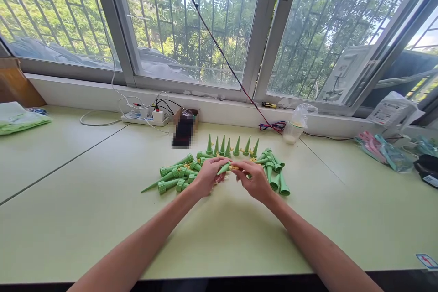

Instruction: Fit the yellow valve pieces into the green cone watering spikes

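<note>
One spike [223, 169] in left fingers [216, 161], yellow piece [233, 168] in right fingers [242, 165]; bag label [390, 112] illegible

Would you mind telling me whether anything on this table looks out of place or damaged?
Nothing looks spilled or damaged. The one oddity is the dark object right of the power strip: blocky pixels cover it, so I cannot identify it. The upright green cones stand in a tidy row.
</note>
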`<state>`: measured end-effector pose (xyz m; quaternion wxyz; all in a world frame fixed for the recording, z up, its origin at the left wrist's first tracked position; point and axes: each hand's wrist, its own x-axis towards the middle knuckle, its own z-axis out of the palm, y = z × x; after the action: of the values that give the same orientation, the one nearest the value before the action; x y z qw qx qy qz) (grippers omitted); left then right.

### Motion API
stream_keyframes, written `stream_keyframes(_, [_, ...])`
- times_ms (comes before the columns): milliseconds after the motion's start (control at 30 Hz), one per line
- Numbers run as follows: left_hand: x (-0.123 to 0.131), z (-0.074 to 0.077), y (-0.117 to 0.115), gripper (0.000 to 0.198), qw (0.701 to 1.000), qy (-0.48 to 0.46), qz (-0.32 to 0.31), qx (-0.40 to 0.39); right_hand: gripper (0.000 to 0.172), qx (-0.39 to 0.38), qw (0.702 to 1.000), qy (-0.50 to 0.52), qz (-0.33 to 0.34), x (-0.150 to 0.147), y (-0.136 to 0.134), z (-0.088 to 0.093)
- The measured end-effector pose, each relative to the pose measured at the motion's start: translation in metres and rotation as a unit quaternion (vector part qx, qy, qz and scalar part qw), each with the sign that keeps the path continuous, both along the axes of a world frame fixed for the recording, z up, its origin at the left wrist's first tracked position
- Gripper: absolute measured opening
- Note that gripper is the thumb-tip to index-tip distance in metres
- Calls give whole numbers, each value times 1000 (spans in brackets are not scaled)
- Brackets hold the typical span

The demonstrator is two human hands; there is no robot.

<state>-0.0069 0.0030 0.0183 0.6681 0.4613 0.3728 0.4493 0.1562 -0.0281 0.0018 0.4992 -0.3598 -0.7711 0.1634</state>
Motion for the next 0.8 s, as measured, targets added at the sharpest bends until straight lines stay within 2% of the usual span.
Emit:
stream_keyframes(167, [0, -2, 2, 28, 998, 43, 36, 13, 20, -31, 999, 17, -12, 0, 1, -4])
stream_keyframes(367, [0, -2, 2, 27, 997, 61, 44, 30, 14, -64, 997, 27, -19, 2, 2, -6])
stream_keyframes(600, [-1, -10, 7, 30, 995, 62, 51, 50, 16, -40, 999, 12, -33, 2, 1, -4])
stream_keyframes(800, [-1, -10, 8, 30, 995, 60, 63, 54, 15, -7, 1000, -2, -30, 0, -1, -1])
